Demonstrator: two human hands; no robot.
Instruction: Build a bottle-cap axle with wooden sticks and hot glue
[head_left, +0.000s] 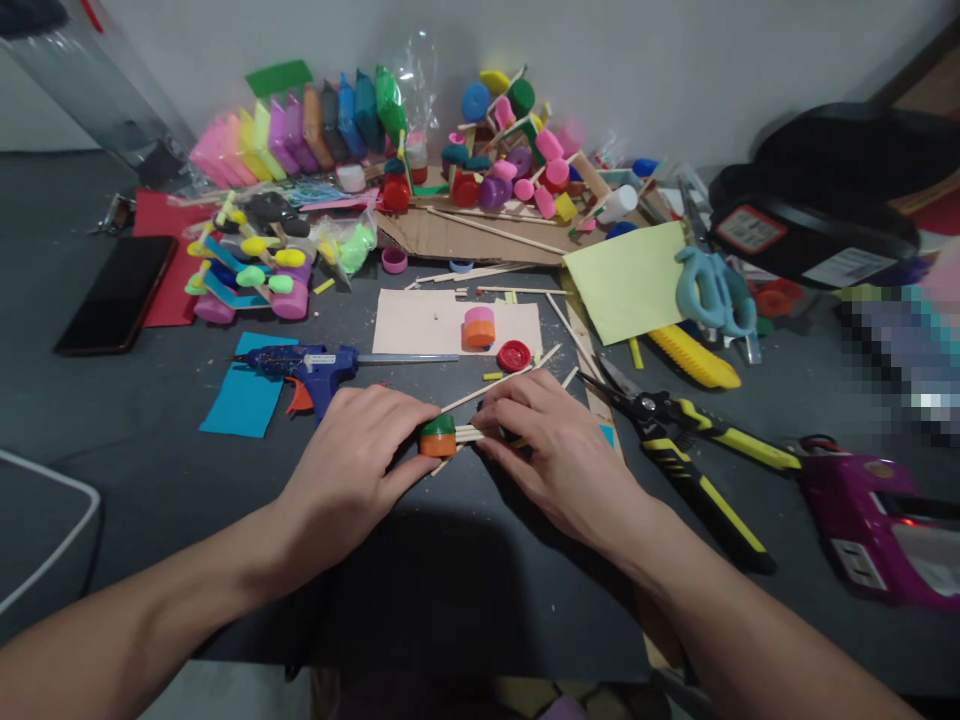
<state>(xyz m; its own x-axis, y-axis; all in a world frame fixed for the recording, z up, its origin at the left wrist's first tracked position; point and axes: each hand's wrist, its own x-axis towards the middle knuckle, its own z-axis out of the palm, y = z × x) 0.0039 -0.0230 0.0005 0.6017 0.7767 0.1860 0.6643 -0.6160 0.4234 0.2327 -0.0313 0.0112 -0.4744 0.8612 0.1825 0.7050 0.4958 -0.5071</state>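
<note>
My left hand [360, 455] is closed around a green and orange bottle-cap piece [437, 437] on the dark table [150, 480]. Thin wooden sticks [470, 434] stick out of that piece to the right. My right hand [551, 450] pinches those sticks, fingers pressed down on them. Behind the hands, a pink and orange cap stack [478, 327] and a red cap [514, 355] rest on a pale card [420, 322]. A blue glue gun [315, 370] lies just beyond my left hand.
Yellow-handled cutters [690, 450] lie right of my right hand, with teal scissors [712, 295] and a yellow-green sheet [630, 280] behind. A phone [116, 295] lies far left. Cap-and-stick models [251, 265] and foam sheets [300, 125] crowd the back. A magenta tool [877, 525] sits at right.
</note>
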